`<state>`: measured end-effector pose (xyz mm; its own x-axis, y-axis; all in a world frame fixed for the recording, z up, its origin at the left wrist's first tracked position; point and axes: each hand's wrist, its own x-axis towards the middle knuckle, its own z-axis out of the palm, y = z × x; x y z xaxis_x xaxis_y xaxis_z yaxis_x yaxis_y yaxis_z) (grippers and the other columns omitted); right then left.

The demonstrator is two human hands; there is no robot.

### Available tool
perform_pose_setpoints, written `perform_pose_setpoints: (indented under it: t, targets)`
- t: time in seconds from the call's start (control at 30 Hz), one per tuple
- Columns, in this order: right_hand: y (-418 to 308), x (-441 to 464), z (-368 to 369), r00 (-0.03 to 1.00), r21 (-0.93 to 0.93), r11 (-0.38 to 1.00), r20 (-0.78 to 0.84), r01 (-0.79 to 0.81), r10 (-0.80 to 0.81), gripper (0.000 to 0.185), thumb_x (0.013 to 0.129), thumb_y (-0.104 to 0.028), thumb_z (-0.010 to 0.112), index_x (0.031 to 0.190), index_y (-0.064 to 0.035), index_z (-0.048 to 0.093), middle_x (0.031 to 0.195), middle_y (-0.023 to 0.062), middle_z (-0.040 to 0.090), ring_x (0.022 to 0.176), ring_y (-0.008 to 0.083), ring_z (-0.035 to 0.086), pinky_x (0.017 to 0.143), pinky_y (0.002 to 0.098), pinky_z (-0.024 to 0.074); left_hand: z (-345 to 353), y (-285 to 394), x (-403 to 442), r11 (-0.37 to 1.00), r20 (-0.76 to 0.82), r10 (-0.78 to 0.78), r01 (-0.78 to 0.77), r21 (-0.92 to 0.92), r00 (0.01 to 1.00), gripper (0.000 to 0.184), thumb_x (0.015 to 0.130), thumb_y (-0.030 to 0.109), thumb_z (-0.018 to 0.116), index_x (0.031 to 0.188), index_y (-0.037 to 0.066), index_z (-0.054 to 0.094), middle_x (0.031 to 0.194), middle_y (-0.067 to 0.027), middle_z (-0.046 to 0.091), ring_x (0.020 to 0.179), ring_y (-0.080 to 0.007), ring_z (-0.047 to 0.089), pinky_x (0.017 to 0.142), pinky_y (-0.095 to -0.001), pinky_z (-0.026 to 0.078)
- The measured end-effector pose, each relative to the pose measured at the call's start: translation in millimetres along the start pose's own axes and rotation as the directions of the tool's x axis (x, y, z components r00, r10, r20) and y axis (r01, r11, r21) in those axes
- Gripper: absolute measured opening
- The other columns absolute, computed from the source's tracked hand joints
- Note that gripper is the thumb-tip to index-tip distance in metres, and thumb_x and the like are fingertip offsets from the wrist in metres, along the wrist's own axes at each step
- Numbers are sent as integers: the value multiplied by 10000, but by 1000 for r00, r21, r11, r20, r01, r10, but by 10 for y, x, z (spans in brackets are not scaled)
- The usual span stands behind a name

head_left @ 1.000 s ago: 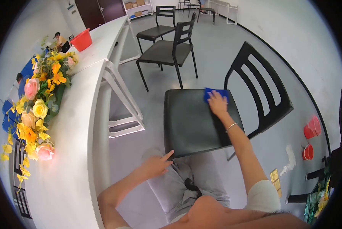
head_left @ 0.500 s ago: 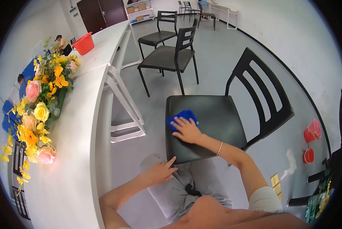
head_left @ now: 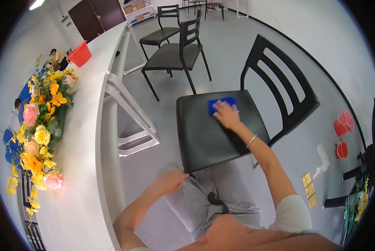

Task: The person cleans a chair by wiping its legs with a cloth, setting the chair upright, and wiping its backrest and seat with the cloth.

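Observation:
A black chair (head_left: pixel 212 138) stands in front of me, its slatted backrest to the right. My right hand (head_left: pixel 227 116) presses a folded blue cloth (head_left: pixel 215 109) against the far part of the seat, fingers over the cloth and slightly blurred. My left hand (head_left: pixel 172 181) is at the seat's near left corner, above my knee, with its fingers stretched out. Whether its fingertips touch the corner I cannot tell.
Along my left runs a white table (head_left: pixel 78 180) with a flower arrangement (head_left: pixel 39 129) and a red basin (head_left: pixel 79 54). More black chairs (head_left: pixel 172 56) stand ahead. Red buckets (head_left: pixel 343 122) are on the floor at right. Other people (head_left: pixel 58 57) are at the far left.
My right hand has slid the blue cloth from the seat's left edge to its far right part. My left hand has shifted slightly left, and the view has tilted a little.

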<state>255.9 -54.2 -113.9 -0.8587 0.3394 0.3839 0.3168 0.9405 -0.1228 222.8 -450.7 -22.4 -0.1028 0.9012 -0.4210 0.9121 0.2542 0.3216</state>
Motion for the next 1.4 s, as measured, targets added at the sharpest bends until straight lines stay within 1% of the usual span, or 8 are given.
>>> perform_pose_setpoints:
  t: [0.1,0.27,0.33,0.47,0.67,0.97,1.2,1.4]
  targets:
    - [568,-10,-32,953,-53,951,-4,-303,303,538,948,-457,474,1410,-182,466,1500,68,393,1377,269,357,1098,622,215,152,-105,-2,993,22,61,-63,100,998,471,942,304,547,1377,137,480,1450,-157,425,1173,-335,549,1010,-429,409]
    - [397,66,-108,934,-50,936,69,-349,351,572,933,-495,475,1400,-165,475,1497,100,386,1376,309,351,1075,668,205,45,31,-21,998,34,15,-17,60,999,479,942,285,547,1391,144,460,1457,-156,416,1234,-326,506,1014,-429,417]
    - [68,24,-82,958,-44,958,48,-282,284,561,928,-492,483,1378,-158,495,1484,113,392,1361,336,362,1048,696,221,-9,34,7,999,-26,-11,12,47,1000,477,938,275,553,1387,141,465,1459,-154,415,1240,-325,501,1012,-430,422]
    - [-959,-436,-89,971,203,955,49,218,-232,539,918,-468,521,1357,-154,512,1486,113,386,1364,342,358,1039,689,244,-38,81,80,983,-183,179,-168,74,967,492,912,246,588,1380,146,475,1480,-165,381,1197,-344,536,1001,-427,437]
    - [-1364,-256,-227,881,388,866,219,315,-419,533,933,-460,514,1397,-199,477,1525,88,341,1395,311,331,1071,653,235,-77,203,24,992,-48,108,-104,72,993,468,919,236,583,1368,143,488,1526,-148,304,1195,-337,539,1000,-436,435]
    - [-618,990,307,963,186,980,270,-66,14,557,964,-456,455,1476,-262,350,1569,28,261,1439,268,245,1125,610,187,-72,143,-17,987,-100,158,-156,23,982,428,936,236,563,1346,128,507,1531,-150,294,1207,-337,526,1035,-437,399]
    - [23,574,194,985,175,984,173,-16,-14,542,941,-456,497,1443,-268,415,1546,33,317,1417,264,304,1111,613,225,-66,175,13,992,-99,123,-121,30,987,412,926,234,581,1320,120,531,1521,-147,315,1173,-332,550,1021,-436,410]
    - [994,205,-121,941,28,943,77,-332,329,504,906,-429,556,1381,-267,506,1499,27,399,1394,265,346,1106,598,243,-80,119,15,993,-53,121,-120,19,991,425,924,229,583,1330,115,528,1548,-121,266,1175,-306,550,1007,-439,419]
